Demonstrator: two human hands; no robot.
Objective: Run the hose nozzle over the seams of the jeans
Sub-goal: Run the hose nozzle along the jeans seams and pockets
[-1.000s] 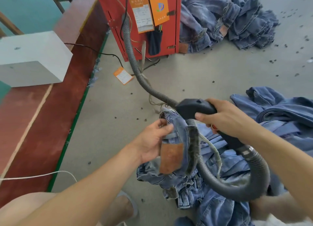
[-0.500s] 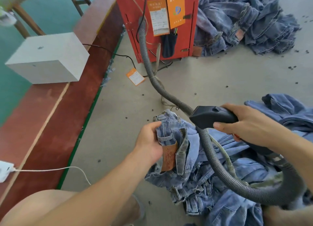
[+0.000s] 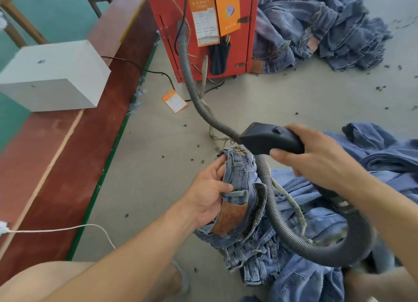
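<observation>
The left hand [image 3: 207, 196] pinches the bunched waistband of the faded blue denim jeans [image 3: 243, 189], thumb above the belt loop, fingers curled behind the fold. The right hand [image 3: 316, 159] wraps the black plastic hose nozzle [image 3: 265, 137], its mouth just beside the waistband's top edge. Denim is soft and limp, likely moderately heavy; hold it close to the seam, taut. The ribbed grey hose [image 3: 269, 193] appears flexible yet springy, so it may drag on the nozzle.
</observation>
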